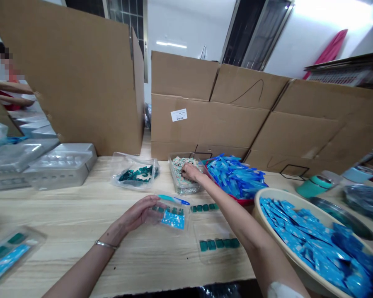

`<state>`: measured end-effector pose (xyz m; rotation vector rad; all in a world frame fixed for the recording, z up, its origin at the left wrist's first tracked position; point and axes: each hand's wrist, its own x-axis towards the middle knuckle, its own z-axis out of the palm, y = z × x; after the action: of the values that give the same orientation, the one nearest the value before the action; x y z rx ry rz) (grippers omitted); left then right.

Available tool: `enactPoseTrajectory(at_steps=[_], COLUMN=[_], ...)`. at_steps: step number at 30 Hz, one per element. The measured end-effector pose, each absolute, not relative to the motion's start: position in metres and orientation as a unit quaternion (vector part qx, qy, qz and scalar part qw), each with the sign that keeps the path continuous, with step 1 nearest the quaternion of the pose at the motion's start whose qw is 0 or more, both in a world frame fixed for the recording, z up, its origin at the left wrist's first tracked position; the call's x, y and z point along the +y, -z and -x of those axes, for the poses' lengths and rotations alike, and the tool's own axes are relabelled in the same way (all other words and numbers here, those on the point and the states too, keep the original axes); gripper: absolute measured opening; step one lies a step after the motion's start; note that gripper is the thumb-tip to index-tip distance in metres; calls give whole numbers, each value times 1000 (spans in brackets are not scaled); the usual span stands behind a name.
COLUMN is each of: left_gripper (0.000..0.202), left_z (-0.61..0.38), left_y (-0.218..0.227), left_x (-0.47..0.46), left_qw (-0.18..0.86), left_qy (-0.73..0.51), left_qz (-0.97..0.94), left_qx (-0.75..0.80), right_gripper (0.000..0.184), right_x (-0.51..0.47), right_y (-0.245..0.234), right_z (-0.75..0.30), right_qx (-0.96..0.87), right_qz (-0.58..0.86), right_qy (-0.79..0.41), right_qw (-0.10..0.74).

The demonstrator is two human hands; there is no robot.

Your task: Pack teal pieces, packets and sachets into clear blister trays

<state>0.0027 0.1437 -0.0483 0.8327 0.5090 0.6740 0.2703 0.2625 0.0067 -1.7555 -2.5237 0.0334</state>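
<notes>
My left hand [139, 211] is closed around the edge of a clear plastic blister tray [170, 219] holding teal pieces [174, 211], a blue sachet [173, 220] and a thin blue-and-teal stick [173, 200], above the pale wooden table [65, 215]. My right hand [191, 171] is ahead of it, fingers curled down into pale speckled chips [178, 165] heaped in a clear tub [189, 190]; I cannot tell whether they pinch anything. Just beside the tub sits a red tray [236, 201] of blue sticks [236, 176]. A shallow fingertip pinch with the wrist high suits these small chips, disturbing the heap least, while the blister tray stays level.
</notes>
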Motion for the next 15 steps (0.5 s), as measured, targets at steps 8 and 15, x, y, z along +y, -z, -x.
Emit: enactPoseTrajectory(at_steps=[8,15], left_gripper=[31,30], left_z=[-5,-5], left_y=[41,41], left_x=[143,143], left_qw=[808,805], left_qy=[-323,-325], left_qz=[-395,-398], left_qx=[293,296], right_gripper=[24,18], right_x=[239,236], right_y=[-25,-35], right_z=[-279,-288], right_qx=[-823,-839], right_qz=[565,531], right_qy=[-21,-117], right_qw=[59,16])
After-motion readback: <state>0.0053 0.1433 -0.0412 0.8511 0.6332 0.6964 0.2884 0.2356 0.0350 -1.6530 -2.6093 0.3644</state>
